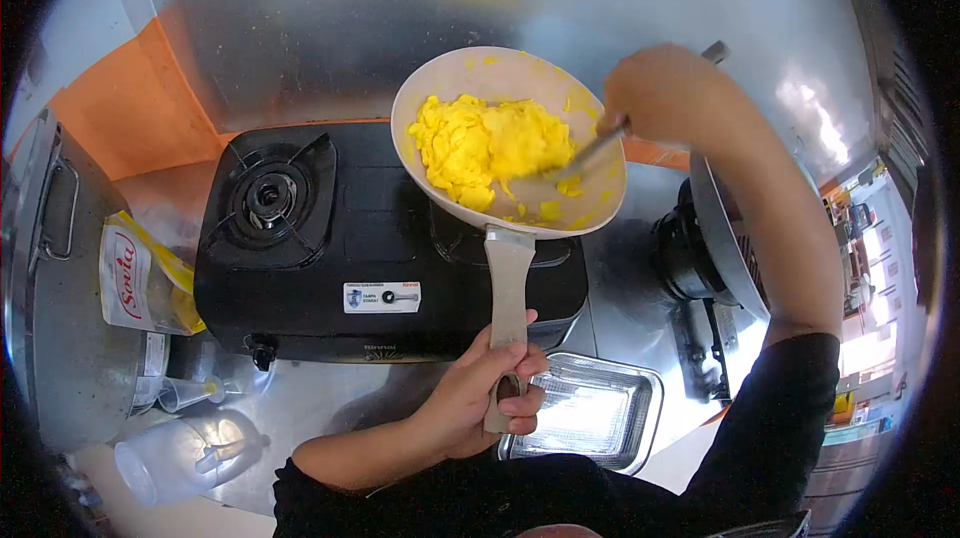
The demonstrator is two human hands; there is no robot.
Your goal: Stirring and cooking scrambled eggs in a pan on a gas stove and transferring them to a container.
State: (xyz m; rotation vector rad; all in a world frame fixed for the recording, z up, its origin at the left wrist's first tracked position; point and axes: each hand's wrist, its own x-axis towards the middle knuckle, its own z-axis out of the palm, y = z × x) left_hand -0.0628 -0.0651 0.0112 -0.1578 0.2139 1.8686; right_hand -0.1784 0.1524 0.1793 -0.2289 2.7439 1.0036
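Observation:
My left hand (491,388) grips the beige handle (508,290) of a light-coloured frying pan (420,80). The pan is tilted above the right side of a black Rinnai two-burner gas stove (375,253). Yellow scrambled eggs (465,148) are heaped in its left and middle part, with small bits stuck along the walls. In my right hand (652,95), over the pan's right rim, is a utensil (600,151) with a thin grey shaft. Its lower end meets the eggs and is blurred, so its shape is unclear.
The left burner (270,196) is bare. Left of the stove stand a Sovia pouch (150,275) and a large metal pot (82,358); a translucent plastic jug (187,455) lies nearer. A metal tray (585,410) sits right of my left hand. A large pan (724,230) rests farther right.

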